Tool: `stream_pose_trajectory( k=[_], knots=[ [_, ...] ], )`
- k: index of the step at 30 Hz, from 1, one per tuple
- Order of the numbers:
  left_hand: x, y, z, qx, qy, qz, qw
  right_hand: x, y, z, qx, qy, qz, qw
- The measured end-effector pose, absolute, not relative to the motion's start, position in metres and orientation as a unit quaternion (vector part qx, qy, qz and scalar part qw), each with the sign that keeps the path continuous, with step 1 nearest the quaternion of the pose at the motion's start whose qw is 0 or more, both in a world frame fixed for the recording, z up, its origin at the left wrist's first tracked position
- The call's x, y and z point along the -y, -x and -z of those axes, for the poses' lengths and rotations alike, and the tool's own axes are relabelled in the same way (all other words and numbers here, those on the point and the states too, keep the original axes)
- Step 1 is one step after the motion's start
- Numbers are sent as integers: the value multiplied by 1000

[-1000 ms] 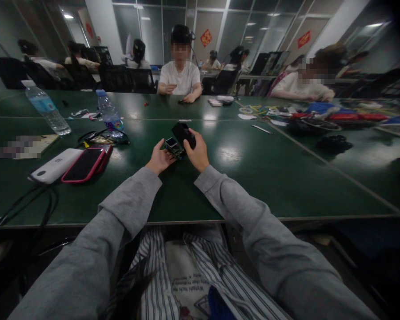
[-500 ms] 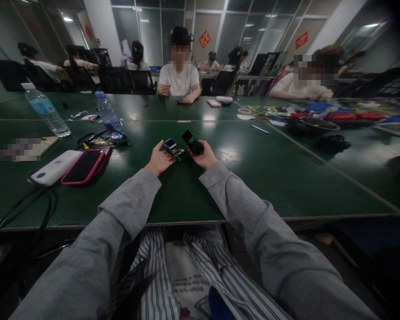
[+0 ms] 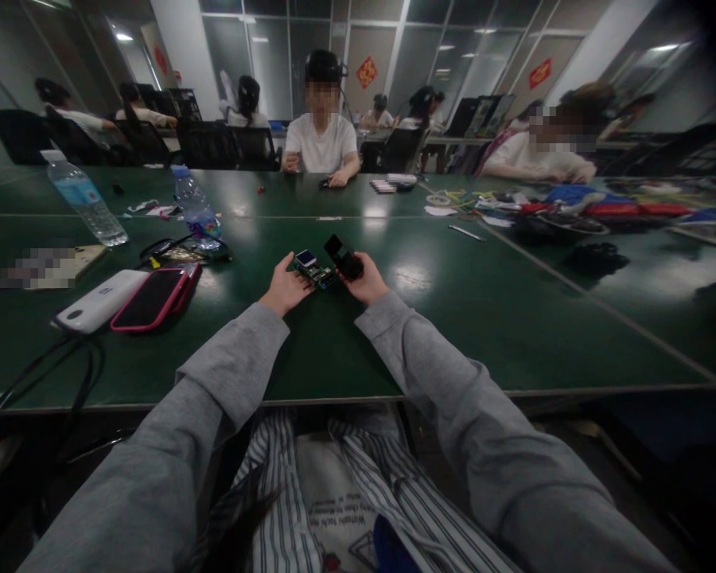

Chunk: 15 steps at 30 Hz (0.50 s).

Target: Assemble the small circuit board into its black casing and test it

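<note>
My left hand (image 3: pixel 287 288) holds a green circuit board (image 3: pixel 313 270) that carries a small screen at its upper end. The thumb lies along the board's near-left side and the fingers pass beneath it. In my right hand (image 3: pixel 367 280) is a black plastic casing (image 3: pixel 341 255) with a rectangular window, tilted up and to the left. My fingers wrap its lower right part and hide some of it. Board and casing are close together just above the green table (image 3: pixel 334 358), with a narrow gap between them.
On the left are a red-framed phone (image 3: pixel 149 299), a white power bank (image 3: pixel 100 301), black cables (image 3: pixel 83 374) and two water bottles, one clear (image 3: pixel 87 199), one blue-capped (image 3: pixel 196 208). A pen (image 3: pixel 466 233) and cluttered cables (image 3: pixel 483 199) lie right. A person (image 3: pixel 321 143) sits opposite.
Almost nothing differs. The black casing in my right hand has shifted very slightly left, and the circuit board stays in my left hand.
</note>
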State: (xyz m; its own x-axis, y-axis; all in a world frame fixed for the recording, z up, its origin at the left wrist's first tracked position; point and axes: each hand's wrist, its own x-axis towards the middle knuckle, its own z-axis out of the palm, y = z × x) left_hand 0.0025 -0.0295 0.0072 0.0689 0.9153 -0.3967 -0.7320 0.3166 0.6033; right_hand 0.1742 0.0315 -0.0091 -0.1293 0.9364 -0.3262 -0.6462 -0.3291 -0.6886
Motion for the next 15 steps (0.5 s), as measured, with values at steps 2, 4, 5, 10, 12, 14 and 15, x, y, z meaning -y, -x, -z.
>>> stream_pose_trajectory(
  k=[2,4,5,10,12,14,15],
  knots=[
    [29,-2,-6,-373,-127,-570,721,-31,-173,9,196,376,-721,549],
    [28,-2,-6,-373,-131,-569,721,-31,-172,9,198,386,-712,552],
    [28,-2,-5,-373,-132,-568,721,-30,-171,8,202,390,-708,553],
    [27,-2,-4,-368,-133,-569,723,-31,-168,11,241,410,-689,547],
    [26,-2,-3,-364,-135,-570,724,-31,-167,14,266,419,-673,548],
    [25,-2,-2,-364,-137,-570,723,-31,-166,16,300,429,-645,557],
    [25,-1,-2,-366,-136,-570,723,-30,-165,17,320,433,-627,563]
  ],
)
